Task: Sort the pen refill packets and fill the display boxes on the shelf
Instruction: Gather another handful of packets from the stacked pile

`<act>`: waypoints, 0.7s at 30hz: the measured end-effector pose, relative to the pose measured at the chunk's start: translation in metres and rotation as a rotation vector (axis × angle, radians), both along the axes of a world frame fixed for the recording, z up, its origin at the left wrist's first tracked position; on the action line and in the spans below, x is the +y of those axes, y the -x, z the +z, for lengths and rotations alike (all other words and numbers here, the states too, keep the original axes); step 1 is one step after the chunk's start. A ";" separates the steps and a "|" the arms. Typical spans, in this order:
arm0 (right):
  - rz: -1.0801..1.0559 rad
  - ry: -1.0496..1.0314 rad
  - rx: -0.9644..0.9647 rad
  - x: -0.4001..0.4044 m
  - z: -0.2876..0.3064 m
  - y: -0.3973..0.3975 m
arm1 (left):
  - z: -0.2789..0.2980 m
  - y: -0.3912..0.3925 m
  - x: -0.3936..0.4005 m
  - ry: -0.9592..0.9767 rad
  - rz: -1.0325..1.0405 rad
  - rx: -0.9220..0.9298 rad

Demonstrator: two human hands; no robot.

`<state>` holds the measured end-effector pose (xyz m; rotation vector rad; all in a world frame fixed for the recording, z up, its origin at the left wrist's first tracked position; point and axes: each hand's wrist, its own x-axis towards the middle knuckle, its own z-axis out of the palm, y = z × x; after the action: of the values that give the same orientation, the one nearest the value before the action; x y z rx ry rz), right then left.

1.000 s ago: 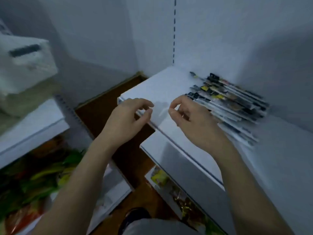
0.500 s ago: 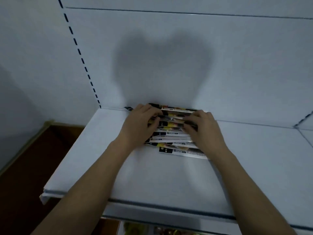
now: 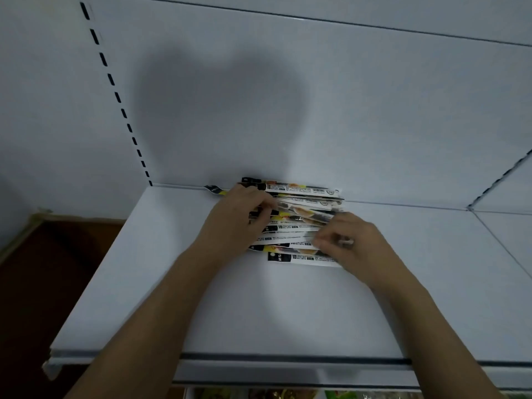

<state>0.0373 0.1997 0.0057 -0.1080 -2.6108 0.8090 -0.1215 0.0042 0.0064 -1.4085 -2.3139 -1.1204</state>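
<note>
A loose pile of long pen refill packets (image 3: pixel 302 210), white with black and yellow ends, lies at the back of the white shelf (image 3: pixel 259 306) against the wall. My left hand (image 3: pixel 236 223) rests on the pile's left end, its fingers curled over the black packet ends. My right hand (image 3: pixel 349 244) is at the pile's right front, fingertips pinching the edge of the nearer packets. No display box is in view.
The shelf's front edge (image 3: pixel 288 359) runs across the bottom, with colourful goods (image 3: pixel 273 394) on the level below. A slotted upright (image 3: pixel 115 93) climbs the back wall at left. A brown floor (image 3: pixel 43 269) lies beyond the shelf's left end.
The view swung from the shelf's left corner to face it head-on. Both hands went from hovering in front of the shelf onto the packet pile; my right hand then slid toward its right front.
</note>
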 end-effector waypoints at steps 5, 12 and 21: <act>0.024 0.008 -0.104 0.003 -0.008 0.001 | 0.001 -0.004 0.002 0.005 -0.038 0.047; -0.026 0.067 0.082 -0.004 -0.003 0.003 | 0.017 -0.022 0.006 0.068 -0.055 0.271; 0.007 0.352 0.205 -0.009 0.019 -0.007 | 0.010 -0.034 -0.008 0.136 0.049 0.537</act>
<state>0.0446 0.1902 0.0248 -0.1083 -2.2583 1.2081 -0.0873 -0.0034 0.0165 -1.4661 -2.0423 -0.4914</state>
